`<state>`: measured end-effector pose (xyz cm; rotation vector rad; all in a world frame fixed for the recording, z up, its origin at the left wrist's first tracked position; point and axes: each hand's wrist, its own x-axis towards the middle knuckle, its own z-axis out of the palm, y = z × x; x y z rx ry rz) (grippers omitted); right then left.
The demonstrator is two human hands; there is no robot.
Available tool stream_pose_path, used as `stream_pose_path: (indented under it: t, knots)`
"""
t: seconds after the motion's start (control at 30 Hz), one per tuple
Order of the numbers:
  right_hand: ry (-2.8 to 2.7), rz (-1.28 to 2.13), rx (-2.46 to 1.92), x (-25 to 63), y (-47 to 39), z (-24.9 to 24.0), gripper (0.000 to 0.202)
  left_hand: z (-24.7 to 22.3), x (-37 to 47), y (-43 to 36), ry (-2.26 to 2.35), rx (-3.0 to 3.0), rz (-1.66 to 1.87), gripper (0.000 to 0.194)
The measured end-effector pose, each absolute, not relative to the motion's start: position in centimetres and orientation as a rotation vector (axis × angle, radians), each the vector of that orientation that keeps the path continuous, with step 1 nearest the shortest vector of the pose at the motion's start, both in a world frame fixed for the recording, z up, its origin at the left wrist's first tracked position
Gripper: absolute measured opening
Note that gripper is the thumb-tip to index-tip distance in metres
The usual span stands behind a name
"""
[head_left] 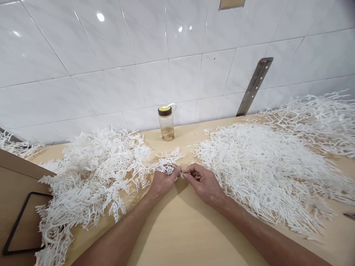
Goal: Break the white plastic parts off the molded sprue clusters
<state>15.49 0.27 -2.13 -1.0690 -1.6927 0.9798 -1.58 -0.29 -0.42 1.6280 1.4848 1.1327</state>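
Observation:
My left hand (165, 178) is closed around a white branched plastic sprig (169, 159), whose thin twigs stick out above the fingers. Close beside it, my right hand (203, 183) pinches thumb and forefinger together at the near end of the sprig. What sits right between those fingertips is too small to make out. Left of my hands spreads a heap of white branched pieces (97, 166). A wide pile of thin white sprigs (263, 170) lies on the right, close to my right hand.
A clear bottle (166, 125) with a dark and yellow-green lid stands behind my hands on the wooden table (194, 232). Larger white branches (321, 122) lie at the back right. A metal bracket (254, 87) leans on the tiled wall. A brown box (20, 199) stands at left.

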Motion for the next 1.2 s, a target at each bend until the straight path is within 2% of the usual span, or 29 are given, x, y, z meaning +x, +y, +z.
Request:
stream_pose_path:
  t: [0.7,0.9,1.03,1.2]
  knots:
    - [-1.708,0.950,-1.042,14.9,-0.8,-2.1,0.008,0.0,-1.3,-0.1,1.583,1.543,1.200,0.031]
    - [-1.839,0.948,-0.867,14.1,-2.4,-1.8,0.007,0.0,-1.7,0.3,1.693,1.393,1.220,0.033]
    - [-1.778,0.781,-0.954,14.8,-1.4,-1.6,0.010,0.2,-1.9,0.0,1.572,1.421,1.283,0.033]
    - [-1.795,0.396,-1.057,16.5,0.9,-0.8,0.015,0.4,-1.9,-0.2,1.497,1.430,1.246,0.036]
